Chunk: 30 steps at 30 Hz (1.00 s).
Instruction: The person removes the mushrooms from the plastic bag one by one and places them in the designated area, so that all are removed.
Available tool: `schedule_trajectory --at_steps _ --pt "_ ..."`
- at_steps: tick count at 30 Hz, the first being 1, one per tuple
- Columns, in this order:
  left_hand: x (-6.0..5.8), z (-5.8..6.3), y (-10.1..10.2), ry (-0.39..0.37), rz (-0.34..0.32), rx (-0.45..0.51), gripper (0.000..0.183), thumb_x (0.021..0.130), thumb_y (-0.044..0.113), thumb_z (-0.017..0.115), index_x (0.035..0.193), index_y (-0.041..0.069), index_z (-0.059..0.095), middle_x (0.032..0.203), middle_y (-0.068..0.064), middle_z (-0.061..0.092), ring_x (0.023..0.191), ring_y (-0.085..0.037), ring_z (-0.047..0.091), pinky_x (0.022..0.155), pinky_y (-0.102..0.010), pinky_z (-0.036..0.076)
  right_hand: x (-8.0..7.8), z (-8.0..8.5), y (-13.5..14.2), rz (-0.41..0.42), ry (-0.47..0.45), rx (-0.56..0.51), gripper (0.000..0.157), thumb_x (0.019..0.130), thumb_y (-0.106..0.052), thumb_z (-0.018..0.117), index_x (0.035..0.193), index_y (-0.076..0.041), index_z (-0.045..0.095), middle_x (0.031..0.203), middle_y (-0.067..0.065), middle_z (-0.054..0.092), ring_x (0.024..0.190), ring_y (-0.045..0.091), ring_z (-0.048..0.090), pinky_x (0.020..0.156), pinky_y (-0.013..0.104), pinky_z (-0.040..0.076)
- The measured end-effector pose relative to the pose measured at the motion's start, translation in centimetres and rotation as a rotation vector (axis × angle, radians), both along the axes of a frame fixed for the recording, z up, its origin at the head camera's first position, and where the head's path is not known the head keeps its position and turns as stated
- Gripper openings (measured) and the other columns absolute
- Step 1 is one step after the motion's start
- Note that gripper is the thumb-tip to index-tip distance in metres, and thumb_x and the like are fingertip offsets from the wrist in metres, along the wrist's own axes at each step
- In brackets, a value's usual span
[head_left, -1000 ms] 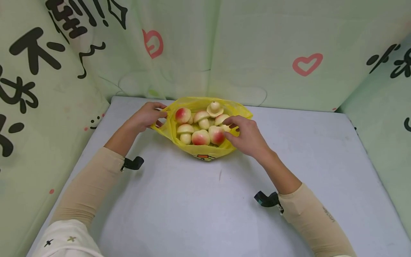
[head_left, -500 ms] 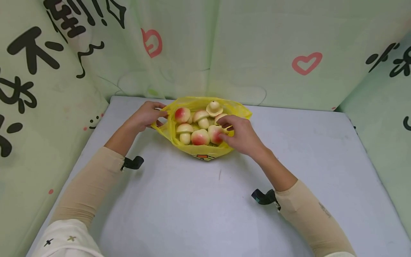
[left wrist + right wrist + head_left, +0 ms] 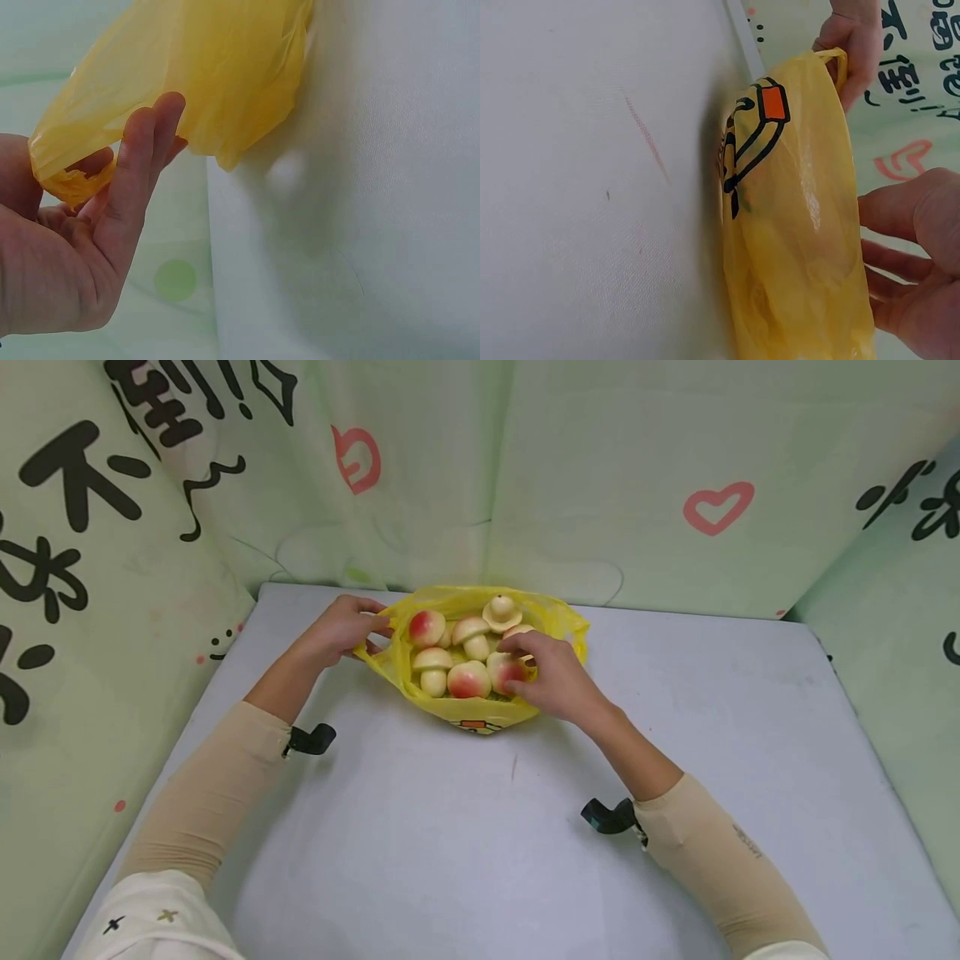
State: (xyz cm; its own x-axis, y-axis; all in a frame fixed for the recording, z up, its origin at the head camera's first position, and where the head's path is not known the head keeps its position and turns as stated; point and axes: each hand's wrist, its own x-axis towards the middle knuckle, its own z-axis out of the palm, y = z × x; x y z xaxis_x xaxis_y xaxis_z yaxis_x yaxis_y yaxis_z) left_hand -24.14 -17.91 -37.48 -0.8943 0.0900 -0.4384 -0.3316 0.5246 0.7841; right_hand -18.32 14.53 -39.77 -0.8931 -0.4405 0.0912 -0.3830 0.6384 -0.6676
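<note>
A yellow plastic bag [image 3: 510,713] stands at the far middle of the table, its mouth spread wide. Several cream mushrooms [image 3: 432,675], some with red-blushed caps, lie inside; they look like models. At the bag's left side my left hand [image 3: 343,635] holds the handle. The left wrist view shows the thumb and forefinger of that left hand [image 3: 82,262] around the bunched yellow plastic, other fingers extended. My right hand [image 3: 558,681] reaches over the bag's right rim. Its thumb and fingers stand apart around a red-capped mushroom [image 3: 504,672]; contact is unclear.
The bag rests on a white table [image 3: 450,843] bearing a thin reddish mark. Pale green printed curtains [image 3: 600,485] rise behind and at both sides. A black wrist camera [image 3: 609,817] sticks out from my right sleeve, another from the left.
My right hand has moved left and farther over the bag, from its right rim to the red-capped mushroom. My left hand and the bag look much the same.
</note>
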Motion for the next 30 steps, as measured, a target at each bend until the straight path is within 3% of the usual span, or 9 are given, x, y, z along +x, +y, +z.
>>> schedule_trajectory --at_steps 9,22,30 --pt "0.0 0.0 0.0 -0.005 0.009 0.005 0.042 0.110 0.023 0.052 0.146 0.002 0.054 0.133 -0.023 0.065 0.064 -0.014 0.066 0.064 -0.022 0.060 -0.3 -0.3 -0.4 0.004 0.024 0.077 0.050 0.087 -0.008 0.082 0.134 -0.002 0.065 0.138 0.015 0.062 0.130 0.035 0.056 0.110 0.053 0.048" --pt "-0.1 -0.1 0.0 0.000 0.022 0.008 0.043 0.110 0.023 0.052 0.147 0.002 0.054 0.133 -0.023 0.065 0.063 -0.014 0.066 0.065 -0.023 0.061 -0.9 -1.2 -1.0 -0.017 0.009 0.125 0.053 0.084 -0.007 0.083 0.134 -0.004 0.065 0.139 0.015 0.061 0.131 0.035 0.055 0.113 0.053 0.045" --pt "0.0 -0.1 0.0 0.009 0.013 0.018 0.042 0.110 0.022 0.051 0.147 0.001 0.054 0.131 -0.024 0.066 0.063 -0.013 0.066 0.063 -0.022 0.060 -0.9 -1.9 -1.1 -0.024 0.001 0.122 0.054 0.083 -0.006 0.082 0.134 -0.005 0.063 0.136 0.015 0.061 0.124 0.035 0.057 0.106 0.050 0.050"
